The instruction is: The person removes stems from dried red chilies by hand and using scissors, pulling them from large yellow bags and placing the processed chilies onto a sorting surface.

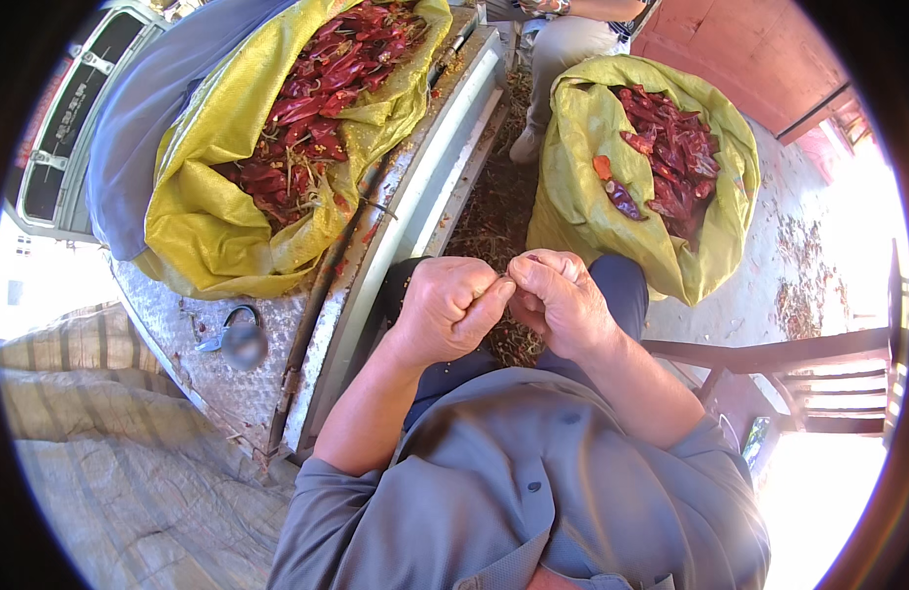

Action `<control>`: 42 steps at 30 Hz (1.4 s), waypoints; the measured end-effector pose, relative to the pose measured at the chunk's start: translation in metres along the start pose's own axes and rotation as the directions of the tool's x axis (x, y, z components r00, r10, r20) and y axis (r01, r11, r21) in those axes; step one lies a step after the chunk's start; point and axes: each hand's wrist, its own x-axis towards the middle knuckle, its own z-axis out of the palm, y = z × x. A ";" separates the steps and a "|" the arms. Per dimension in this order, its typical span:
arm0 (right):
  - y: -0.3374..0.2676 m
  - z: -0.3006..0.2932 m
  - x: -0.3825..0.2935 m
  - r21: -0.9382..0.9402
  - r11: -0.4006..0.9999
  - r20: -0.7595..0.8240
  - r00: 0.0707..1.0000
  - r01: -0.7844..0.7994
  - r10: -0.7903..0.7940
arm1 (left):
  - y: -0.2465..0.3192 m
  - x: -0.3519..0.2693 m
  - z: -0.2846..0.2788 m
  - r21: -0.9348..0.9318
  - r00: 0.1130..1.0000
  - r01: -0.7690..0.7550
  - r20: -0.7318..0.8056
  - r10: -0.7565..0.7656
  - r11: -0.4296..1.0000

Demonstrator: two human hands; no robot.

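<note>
My left hand [454,304] and my right hand [565,299] meet in front of my lap, both with fingers curled and thumbs almost touching. A small dark red bit of dried chili [534,258] shows between the fingers of the right hand. Whether the left fingers pinch part of it is hidden. Ahead to the left, an open yellow woven sack [218,221] holds red dried chilies [318,110]. Another yellow-green woven sack [583,199] stands ahead to the right, with dried chilies [675,158] inside and a few pieces on its folded rim.
The left sack rests on a worn metal platform [270,310], beside a blurred round object [245,346] with a dark loop. Stems and scraps [491,199] litter the ground between the sacks. A wooden chair [779,354] stands at right. Another person's leg [557,74] is ahead.
</note>
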 end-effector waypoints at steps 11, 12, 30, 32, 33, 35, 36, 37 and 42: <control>0.001 -0.090 0.012 0.548 0.836 0.414 0.878 -0.028 -0.242 | -0.032 -0.040 0.007 0.438 0.869 0.375 0.140 -0.474 0.817; 0.002 -0.092 0.013 0.527 0.850 0.432 0.871 -0.031 -0.236 | -0.035 -0.040 0.008 0.517 0.832 0.396 0.148 -0.535 0.759; 0.010 -0.232 0.079 -0.902 -0.005 -0.359 0.756 -0.431 -0.548 | -0.046 -0.073 0.001 0.437 0.821 0.464 0.116 -0.560 0.771; 0.007 -0.228 0.087 -0.860 -0.148 -0.364 0.789 -0.489 -0.494 | -0.043 -0.073 0.000 0.434 0.826 0.462 0.108 -0.554 0.773; 0.006 -0.228 0.090 -0.829 -0.220 -0.373 0.801 -0.515 -0.469 | -0.042 -0.072 0.000 0.437 0.823 0.464 0.110 -0.557 0.771; 0.001 -0.241 0.094 -0.833 -0.175 -0.433 0.815 -0.525 -0.386 | -0.041 -0.072 -0.003 0.443 0.824 0.460 0.109 -0.556 0.769; -0.004 -0.245 0.095 -0.844 -0.158 -0.438 0.827 -0.513 -0.352 | -0.043 -0.074 -0.003 0.443 0.826 0.460 0.105 -0.554 0.769; -0.006 -0.248 0.095 -0.853 -0.140 -0.443 0.838 -0.503 -0.318 | -0.045 -0.076 -0.003 0.443 0.828 0.459 0.102 -0.552 0.770; -0.011 -0.237 0.080 -0.882 -0.244 -0.269 0.857 -0.402 -0.439 | -0.053 -0.081 -0.001 0.428 0.813 0.477 0.116 -0.570 0.768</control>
